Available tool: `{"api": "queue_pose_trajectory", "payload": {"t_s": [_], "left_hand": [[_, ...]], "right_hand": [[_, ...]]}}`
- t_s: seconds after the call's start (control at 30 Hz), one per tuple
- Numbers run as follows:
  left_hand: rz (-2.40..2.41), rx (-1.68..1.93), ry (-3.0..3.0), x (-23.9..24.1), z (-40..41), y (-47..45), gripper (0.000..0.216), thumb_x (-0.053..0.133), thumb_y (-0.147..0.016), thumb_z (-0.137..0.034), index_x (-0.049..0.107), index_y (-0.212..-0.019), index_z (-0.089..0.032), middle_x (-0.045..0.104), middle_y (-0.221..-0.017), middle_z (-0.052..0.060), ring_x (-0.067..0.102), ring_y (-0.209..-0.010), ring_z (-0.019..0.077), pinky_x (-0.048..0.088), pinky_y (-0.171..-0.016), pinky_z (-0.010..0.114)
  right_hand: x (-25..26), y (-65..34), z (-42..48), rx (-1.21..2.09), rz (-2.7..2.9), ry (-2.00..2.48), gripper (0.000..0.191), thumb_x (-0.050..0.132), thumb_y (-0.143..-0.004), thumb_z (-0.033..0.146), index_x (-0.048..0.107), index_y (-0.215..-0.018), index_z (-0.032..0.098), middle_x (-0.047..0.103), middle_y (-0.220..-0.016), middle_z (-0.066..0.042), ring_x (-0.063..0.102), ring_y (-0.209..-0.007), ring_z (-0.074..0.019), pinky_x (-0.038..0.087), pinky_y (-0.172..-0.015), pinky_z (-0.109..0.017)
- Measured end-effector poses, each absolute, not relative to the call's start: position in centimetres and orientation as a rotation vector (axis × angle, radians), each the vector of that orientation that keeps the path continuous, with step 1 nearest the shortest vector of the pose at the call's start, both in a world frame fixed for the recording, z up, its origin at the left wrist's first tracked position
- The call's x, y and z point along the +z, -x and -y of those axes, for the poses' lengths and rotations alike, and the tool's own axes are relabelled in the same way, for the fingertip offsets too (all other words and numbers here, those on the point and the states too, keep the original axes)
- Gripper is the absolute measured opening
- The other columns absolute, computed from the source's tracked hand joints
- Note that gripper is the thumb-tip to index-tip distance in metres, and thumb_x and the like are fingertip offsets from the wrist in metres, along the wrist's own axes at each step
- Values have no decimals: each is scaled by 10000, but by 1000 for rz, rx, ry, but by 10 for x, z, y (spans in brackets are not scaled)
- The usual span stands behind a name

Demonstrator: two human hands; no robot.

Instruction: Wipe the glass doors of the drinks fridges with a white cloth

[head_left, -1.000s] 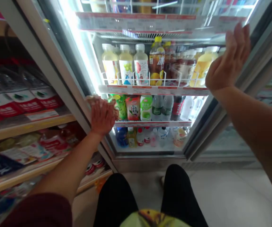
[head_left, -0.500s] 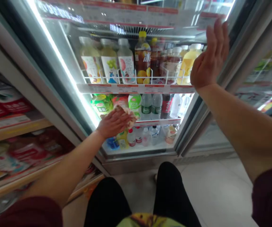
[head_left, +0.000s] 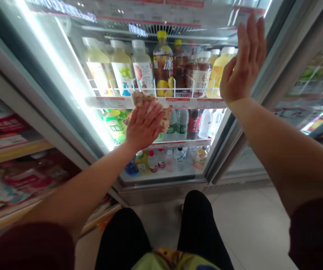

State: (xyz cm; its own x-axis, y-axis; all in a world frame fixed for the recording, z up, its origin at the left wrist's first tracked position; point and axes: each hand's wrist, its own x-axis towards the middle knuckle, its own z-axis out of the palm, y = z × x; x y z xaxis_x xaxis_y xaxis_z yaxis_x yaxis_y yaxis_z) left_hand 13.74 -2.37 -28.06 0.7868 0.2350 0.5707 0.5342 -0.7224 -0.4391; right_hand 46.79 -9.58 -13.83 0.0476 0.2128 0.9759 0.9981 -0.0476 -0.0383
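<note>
My left hand [head_left: 144,125] lies flat over a crumpled, light patterned cloth [head_left: 165,119] and presses it to the glass door [head_left: 150,178] of a lit drinks cooler. The cloth bunches out past my fingertips and to the right of the hand. Higher up on the right, my right hand [head_left: 242,65] rests open with a flat palm near the door's right edge, its fingers pointing up and nothing in it. Behind the glass stand several juice and tea bottles [head_left: 122,71] on a wire-fronted shelf, partly covered by the cloth and hands.
A metal door frame [head_left: 226,144] runs down the right side, with another cooler beyond it. On the left are shelves [head_left: 15,150] of packaged goods. Lower cooler shelves hold water bottles [head_left: 182,123] and small bottles [head_left: 152,161]. My knees [head_left: 196,210] are close to the cooler's base.
My left hand has slid the cloth up and slightly right across the glass. My right hand keeps its place on the door; the view has shifted a little.
</note>
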Motion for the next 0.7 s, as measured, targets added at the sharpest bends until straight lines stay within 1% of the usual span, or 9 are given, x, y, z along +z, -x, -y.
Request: {"api": "queue_pose_trajectory", "payload": {"t_s": [0.03, 0.13, 0.17, 0.2, 0.33, 0.4, 0.53, 0.63, 0.7], "left_hand": [[515, -608, 2386, -280, 25, -145, 619, 427, -1021, -236, 350, -1634, -204, 285, -1687, 22, 57, -1605, 332, 150, -1317, 668], [167, -334, 2490, -273, 28, -171, 558, 436, -1012, -185, 501, -1528, -385, 403, -1616, -156, 234, -1572, 110, 265, -1341, 320], [106, -308, 2491, -268, 29, -178, 550, 438, -1019, -193, 502, -1522, -408, 405, -1609, -177, 244, -1562, 81, 257, -1335, 275], [108, -342, 2470, -261, 30, -185, 547, 438, -1032, -214, 471, -1547, -397, 377, -1629, -159, 219, -1571, 93, 227, -1346, 297], [390, -733, 2261, -242, 37, -208, 618, 432, -1057, -273, 290, -1657, -235, 161, -1721, 37, -13, -1595, 306, 80, -1337, 606], [348, -715, 2244, -244, 39, -218, 598, 418, -1065, -247, 304, -1651, -222, 168, -1721, 36, -6, -1594, 302, 83, -1343, 584], [134, -536, 2330, -254, 38, -227, 531, 379, -1090, -221, 367, -1619, -259, 274, -1691, -55, 138, -1594, 185, 115, -1366, 434], [130, -564, 2403, -255, 40, -227, 517, 373, -1106, -284, 356, -1621, -238, 267, -1694, -43, 140, -1599, 184, 75, -1367, 451], [148, -602, 2439, -252, 43, -227, 546, 399, -1104, -363, 336, -1631, -236, 273, -1695, -19, 157, -1600, 190, 78, -1365, 451]], "right_hand": [[-138, -469, 96, -1098, 1316, 1412, 633, 199, -998, 244, 334, -1616, 209, 245, -1712, -1, 107, -1629, -127, 125, -1346, -460], [-138, -472, 93, -1072, 1334, 1398, 645, 222, -988, 247, 325, -1624, 226, 224, -1717, 9, 92, -1631, -125, 111, -1348, -467], [-138, -473, 92, -1061, 1343, 1393, 647, 231, -986, 250, 323, -1626, 224, 211, -1721, 7, 79, -1632, -125, 104, -1350, -466], [-139, -474, 92, -1054, 1352, 1388, 649, 242, -984, 251, 320, -1628, 220, 201, -1723, 5, 68, -1633, -125, 99, -1351, -465], [-141, -475, 91, -1076, 1344, 1365, 659, 260, -976, 234, 316, -1632, 254, 215, -1716, 32, 96, -1629, -119, 117, -1346, -483], [-142, -477, 90, -1094, 1360, 1316, 656, 273, -975, 224, 329, -1628, 239, 238, -1709, 24, 116, -1629, -132, 147, -1337, -508], [-138, -485, 83, -1088, 1398, 1151, 628, 319, -970, 206, 385, -1592, 162, 310, -1687, -49, 173, -1622, -198, 179, -1320, -559], [-144, -479, 81, -974, 1377, 1114, 604, 321, -990, 219, 375, -1589, 171, 316, -1684, -74, 175, -1621, -225, 139, -1317, -604], [-163, -460, 89, -899, 1342, 1048, 579, 312, -1030, 292, 360, -1588, 149, 323, -1675, -120, 205, -1612, -246, 170, -1315, -609]]}}
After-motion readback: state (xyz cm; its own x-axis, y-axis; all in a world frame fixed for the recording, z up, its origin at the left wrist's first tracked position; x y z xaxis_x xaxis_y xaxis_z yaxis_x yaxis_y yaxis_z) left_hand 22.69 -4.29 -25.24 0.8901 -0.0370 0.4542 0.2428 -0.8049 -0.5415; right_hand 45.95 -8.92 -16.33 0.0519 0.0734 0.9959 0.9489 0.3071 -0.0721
